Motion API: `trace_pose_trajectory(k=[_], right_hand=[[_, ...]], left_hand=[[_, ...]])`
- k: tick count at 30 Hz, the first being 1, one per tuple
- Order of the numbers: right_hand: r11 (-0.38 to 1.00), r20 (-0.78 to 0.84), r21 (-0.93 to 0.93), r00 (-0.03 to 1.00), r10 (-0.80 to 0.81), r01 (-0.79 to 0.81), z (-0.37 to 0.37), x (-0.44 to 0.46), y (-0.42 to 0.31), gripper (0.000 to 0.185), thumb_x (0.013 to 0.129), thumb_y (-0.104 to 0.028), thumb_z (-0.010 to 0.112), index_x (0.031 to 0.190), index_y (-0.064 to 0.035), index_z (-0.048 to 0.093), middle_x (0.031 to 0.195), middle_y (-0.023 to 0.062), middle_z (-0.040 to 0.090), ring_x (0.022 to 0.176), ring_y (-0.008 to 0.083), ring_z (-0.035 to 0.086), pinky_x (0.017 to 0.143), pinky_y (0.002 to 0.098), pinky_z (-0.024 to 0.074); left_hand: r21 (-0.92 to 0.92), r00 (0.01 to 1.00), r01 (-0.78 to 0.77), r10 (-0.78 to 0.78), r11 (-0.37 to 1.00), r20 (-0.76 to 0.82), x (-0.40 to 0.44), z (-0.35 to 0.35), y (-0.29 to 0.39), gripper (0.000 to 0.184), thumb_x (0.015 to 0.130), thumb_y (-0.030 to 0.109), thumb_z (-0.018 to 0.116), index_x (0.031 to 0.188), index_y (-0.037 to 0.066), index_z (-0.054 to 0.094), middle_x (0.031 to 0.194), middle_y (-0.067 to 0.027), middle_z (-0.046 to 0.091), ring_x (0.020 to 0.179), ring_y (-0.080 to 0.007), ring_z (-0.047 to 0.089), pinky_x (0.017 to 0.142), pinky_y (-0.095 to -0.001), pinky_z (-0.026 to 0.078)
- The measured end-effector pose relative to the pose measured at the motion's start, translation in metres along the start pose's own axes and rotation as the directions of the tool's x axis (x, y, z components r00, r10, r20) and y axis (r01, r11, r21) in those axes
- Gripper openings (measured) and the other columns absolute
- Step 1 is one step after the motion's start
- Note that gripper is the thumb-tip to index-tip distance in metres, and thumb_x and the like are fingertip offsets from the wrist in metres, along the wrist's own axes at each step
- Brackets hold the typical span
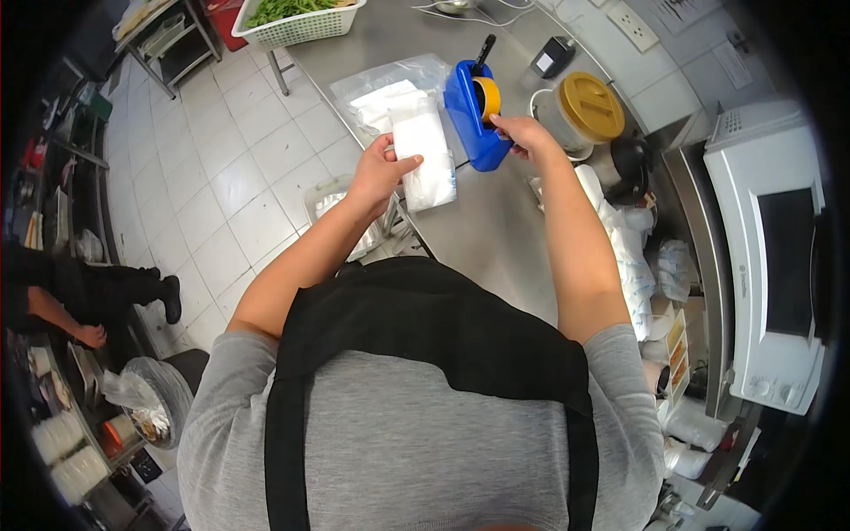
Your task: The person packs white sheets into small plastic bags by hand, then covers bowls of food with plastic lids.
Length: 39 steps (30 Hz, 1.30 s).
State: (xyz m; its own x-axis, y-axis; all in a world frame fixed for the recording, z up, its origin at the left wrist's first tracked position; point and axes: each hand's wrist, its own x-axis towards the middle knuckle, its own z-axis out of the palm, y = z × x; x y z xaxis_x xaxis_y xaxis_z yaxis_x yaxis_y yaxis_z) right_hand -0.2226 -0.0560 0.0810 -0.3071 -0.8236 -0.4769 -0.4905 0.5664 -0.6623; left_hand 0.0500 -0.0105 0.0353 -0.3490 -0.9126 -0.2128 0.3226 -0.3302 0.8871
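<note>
My left hand [382, 174] is closed around a folded white plastic packet [423, 146], with its thumb lying across the front. The packet is over the steel table's edge, and its lower end looks like clear plastic with blue print. At the blue tape dispenser [467, 115], my right hand [529, 142] has its fingers closed on the side by the yellow tape roll [486, 97]. Whether those fingers also pinch a tape end is too small to tell. A black marker [483, 53] stands in the dispenser. Behind the packet lies a clear plastic bag [354, 88] with more white packets [386, 99].
A basket of greens [305, 28] stands at the table's far left. To the right are a black bottle [553, 58], a yellow-lidded container [591, 108] and a white microwave [779, 257]. Below the left edge sits a bin [329, 196]. Another person's hand [90, 335] is at far left.
</note>
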Motion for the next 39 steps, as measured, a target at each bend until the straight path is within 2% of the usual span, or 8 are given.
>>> trace_pose_trajectory(k=[8,12,24,31,34,35,38,39], right_hand=[[0.773,0.135,0.63,0.97,-0.202,0.073,-0.03,-0.046,0.018,0.024,0.088,-0.025,0.064,0.096,-0.0031,0.059,0.095,0.0078,0.059,0.082,0.0232,0.061,0.073,0.035,0.0544],[0.723,0.145,0.679,0.942,-0.303,0.128,-0.021,-0.047,0.051,0.027,0.086,-0.02,0.066,0.099,0.0016,0.057,0.095,0.0096,0.059,0.091,0.0228,0.06,0.083,0.034,0.0511],[0.694,0.119,0.717,0.97,-0.21,0.062,-0.004,-0.055,0.069,0.023,0.085,-0.019,0.067,0.094,0.0008,0.059,0.09,0.0064,0.063,0.09,0.0153,0.059,0.079,0.0272,0.0479],[0.758,-0.174,0.546,0.934,-0.313,0.356,0.042,-0.005,0.111,0.019,0.084,-0.025,0.068,0.083,-0.0066,0.062,0.083,0.0007,0.063,0.071,0.0101,0.054,0.068,0.0234,0.0411],[0.784,-0.289,0.234,0.811,-0.508,0.575,0.042,0.003,0.132,0.02,0.085,-0.022,0.065,0.083,-0.0025,0.061,0.085,0.006,0.063,0.076,0.0156,0.058,0.073,0.0264,0.0443],[0.745,-0.3,0.15,0.748,-0.592,0.65,0.04,0.005,0.141,0.021,0.085,-0.022,0.065,0.084,-0.0017,0.061,0.087,0.0071,0.064,0.078,0.0173,0.059,0.074,0.0274,0.0451],[0.832,-0.067,-0.029,0.829,-0.555,0.554,0.022,-0.03,0.125,0.018,0.085,-0.02,0.064,0.083,-0.0022,0.06,0.098,0.0088,0.063,0.089,0.0225,0.059,0.078,0.03,0.0464],[0.781,-0.058,-0.094,0.78,-0.623,0.617,0.017,-0.052,0.112,0.018,0.084,-0.02,0.065,0.082,-0.0029,0.06,0.098,0.0083,0.062,0.091,0.0235,0.058,0.078,0.0312,0.0463]], left_hand=[[-0.034,0.999,-0.012,0.01,0.999,-0.048,0.003,0.003,0.002,0.041,0.079,-0.001,0.065,0.115,0.003,0.046,0.09,-0.0064,0.067,0.074,-0.0114,0.062,0.059,-0.024,0.044],[-0.044,0.999,-0.016,0.015,0.999,-0.037,0.004,0.009,-0.001,0.042,0.079,-0.001,0.065,0.116,0.003,0.046,0.089,-0.0059,0.067,0.075,-0.0112,0.062,0.06,-0.0244,0.044],[0.013,1.0,0.011,-0.011,1.0,-0.028,0.005,0.006,-0.006,0.047,0.081,0.002,0.065,0.122,0.004,0.042,0.099,-0.007,0.066,0.087,-0.0151,0.063,0.072,-0.0297,0.05],[-0.049,1.0,-0.021,0.021,0.999,-0.001,0.001,0.019,-0.002,0.04,0.08,-0.002,0.064,0.115,0.0,0.045,0.093,-0.0087,0.066,0.083,-0.0151,0.063,0.075,-0.0278,0.05],[-0.054,0.999,-0.049,0.05,0.997,0.019,-0.004,0.023,0.005,0.038,0.082,-0.002,0.062,0.116,0.0,0.044,0.097,-0.0103,0.064,0.086,-0.0156,0.062,0.078,-0.0292,0.05],[-0.071,0.998,-0.051,0.054,0.996,0.042,-0.004,0.023,0.005,0.038,0.083,-0.001,0.061,0.116,0.0,0.043,0.099,-0.0107,0.063,0.088,-0.0158,0.062,0.079,-0.0296,0.05],[-0.108,0.995,-0.063,0.07,0.992,0.066,-0.002,0.021,0.001,0.037,0.085,0.0,0.058,0.118,-0.001,0.041,0.103,-0.0117,0.061,0.091,-0.0161,0.06,0.08,-0.0305,0.05],[-0.101,0.996,-0.063,0.069,0.993,0.056,0.0,0.021,-0.001,0.036,0.086,0.001,0.058,0.118,-0.001,0.04,0.104,-0.0118,0.06,0.091,-0.0161,0.06,0.081,-0.0305,0.05]])
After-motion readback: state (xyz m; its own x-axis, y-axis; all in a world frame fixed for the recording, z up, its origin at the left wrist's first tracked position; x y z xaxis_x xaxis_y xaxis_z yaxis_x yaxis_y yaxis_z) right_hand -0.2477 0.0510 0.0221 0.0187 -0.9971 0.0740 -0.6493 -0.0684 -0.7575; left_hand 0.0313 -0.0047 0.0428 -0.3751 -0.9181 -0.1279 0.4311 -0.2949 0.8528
